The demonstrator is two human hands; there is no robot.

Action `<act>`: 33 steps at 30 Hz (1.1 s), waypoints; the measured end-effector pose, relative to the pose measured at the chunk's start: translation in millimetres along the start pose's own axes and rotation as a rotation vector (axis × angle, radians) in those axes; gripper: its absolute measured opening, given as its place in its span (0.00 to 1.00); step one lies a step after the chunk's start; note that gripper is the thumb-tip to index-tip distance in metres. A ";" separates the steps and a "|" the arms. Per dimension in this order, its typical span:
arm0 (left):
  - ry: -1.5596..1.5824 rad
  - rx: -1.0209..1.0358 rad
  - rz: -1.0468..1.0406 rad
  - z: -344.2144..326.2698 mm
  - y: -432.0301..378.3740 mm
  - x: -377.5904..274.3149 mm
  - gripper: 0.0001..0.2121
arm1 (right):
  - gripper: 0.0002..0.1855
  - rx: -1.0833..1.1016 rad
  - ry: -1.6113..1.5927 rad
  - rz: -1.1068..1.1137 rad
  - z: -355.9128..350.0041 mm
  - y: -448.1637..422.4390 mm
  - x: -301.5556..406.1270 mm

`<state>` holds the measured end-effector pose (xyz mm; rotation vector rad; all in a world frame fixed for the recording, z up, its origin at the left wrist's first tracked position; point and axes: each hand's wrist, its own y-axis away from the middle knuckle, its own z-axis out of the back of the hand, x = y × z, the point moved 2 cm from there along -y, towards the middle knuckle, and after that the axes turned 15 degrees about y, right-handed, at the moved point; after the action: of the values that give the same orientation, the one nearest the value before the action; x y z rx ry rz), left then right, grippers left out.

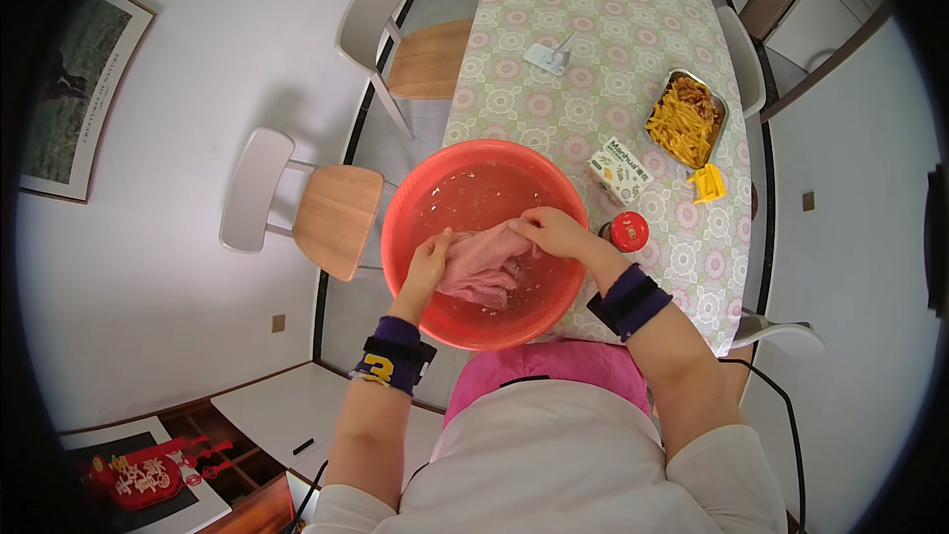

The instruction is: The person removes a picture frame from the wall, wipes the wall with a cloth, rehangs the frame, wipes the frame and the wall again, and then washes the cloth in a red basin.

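A wet pink cloth [482, 263] is stretched between my two hands over a red plastic basin [404, 196]. My left hand [428, 265] grips the cloth's left end, thumb on top. On the other side, my right hand [552, 232] pinches its upper right corner. Water [474, 189] fills the lower part of the basin, with bubbles and glints on its surface. The cloth's lower folds hang at the water; how much of it is under the surface I cannot tell.
The basin sits at the left front of a table with a floral tablecloth [511, 100]. Right of it are a jar with a red lid [629, 231], a tissue pack [620, 171], a yellow plastic stand [708, 183] and a metal food tray [723, 107]. Chairs [337, 219] flank the table.
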<state>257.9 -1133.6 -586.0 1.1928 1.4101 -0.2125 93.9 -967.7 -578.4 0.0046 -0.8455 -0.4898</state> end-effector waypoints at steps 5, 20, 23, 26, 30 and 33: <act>-0.391 0.211 -0.130 -17.0 13.0 -16.7 0.16 | 0.16 -0.031 -0.506 -0.082 -0.5 -0.9 -4.4; 0.831 0.052 0.181 -65.7 7.0 14.1 0.16 | 0.17 -0.641 -0.163 0.052 -37.8 12.4 102.0; 0.690 -0.054 0.191 -74.2 8.5 11.7 0.19 | 0.17 -0.648 -0.032 0.020 -28.6 9.4 95.2; 0.280 -0.209 0.232 -91.7 29.8 -16.4 0.20 | 0.17 -0.615 0.094 -0.095 -21.3 -1.1 67.0; 0.303 -0.197 0.255 -77.3 21.0 -12.2 0.20 | 0.18 -0.544 0.105 -0.118 -26.4 7.7 95.1; 0.368 -0.222 0.285 -83.5 25.8 -13.4 0.19 | 0.19 -0.561 0.043 -0.113 -21.5 0.5 86.0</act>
<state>220.7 -1068.2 -539.7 1.2705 1.5094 0.3707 157.7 -1007.2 -531.1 -0.4535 -0.6455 -0.8172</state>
